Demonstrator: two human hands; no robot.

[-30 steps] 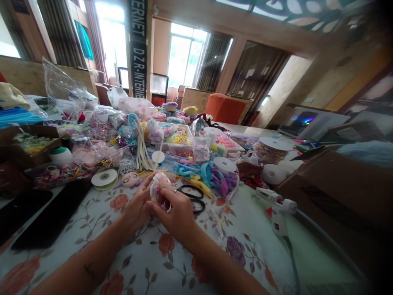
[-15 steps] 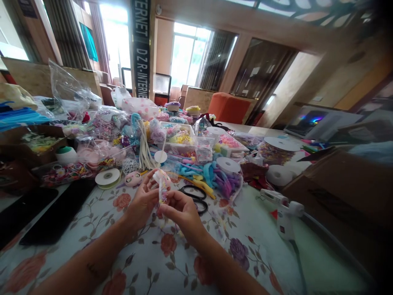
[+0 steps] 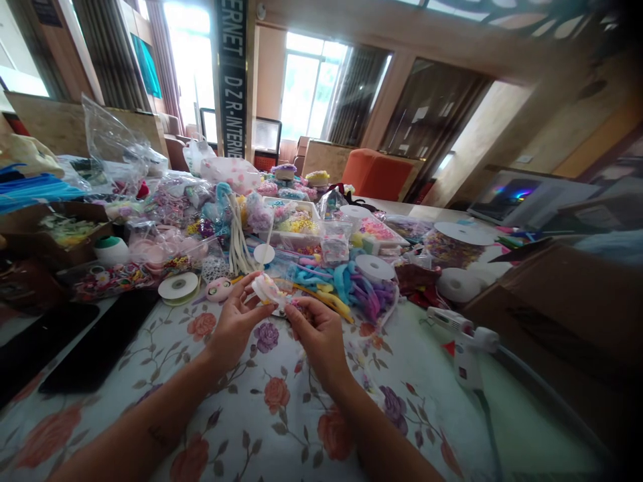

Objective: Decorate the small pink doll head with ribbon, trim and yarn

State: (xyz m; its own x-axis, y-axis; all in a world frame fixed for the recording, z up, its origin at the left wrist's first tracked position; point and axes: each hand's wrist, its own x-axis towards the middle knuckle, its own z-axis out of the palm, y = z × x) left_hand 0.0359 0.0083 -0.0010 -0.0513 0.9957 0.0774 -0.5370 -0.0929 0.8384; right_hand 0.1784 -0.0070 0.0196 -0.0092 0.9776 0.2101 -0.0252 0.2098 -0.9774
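Note:
My left hand pinches a small pale craft piece with pastel flecks, holding it just above the floral tablecloth. My right hand is closed on the other end of the same piece, fingers curled; the part inside them is hidden. Both hands hover near the middle of the table, close to a pink cartoon-faced charm and a white ribbon spool.
Heaps of bagged beads, hair ties and trays crowd the far half of the table. A white glue gun lies at the right beside a cardboard box. Black flat pads lie at the left. Blue and purple fuzzy stems sit behind my right hand.
My hands have drawn slightly apart and shifted right, covering the black scissors. The craft piece has turned from upright to lying across between them.

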